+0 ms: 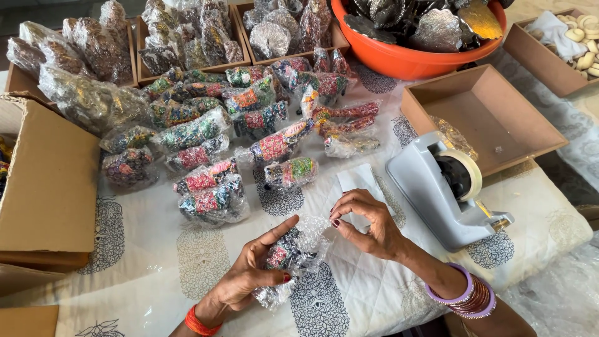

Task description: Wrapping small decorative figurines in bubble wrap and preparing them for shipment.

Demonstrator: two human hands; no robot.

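My left hand (pixel 253 271) grips a small painted figurine in bubble wrap (pixel 293 253), low in the middle of the view over the printed white cloth (pixel 150 249). My right hand (pixel 365 223) pinches the top edge of the same wrap with its fingertips. A grey tape dispenser (pixel 437 190) with a roll of clear tape stands just right of my right hand. Behind my hands lie several wrapped colourful figurines (pixel 212 181) in loose rows.
An orange tub (pixel 399 59) of metallic pieces sits at the back. An empty shallow cardboard tray (pixel 486 118) lies right of it. Cardboard trays of wrapped items (pixel 187 37) line the far edge. A large open carton (pixel 43 181) stands at the left.
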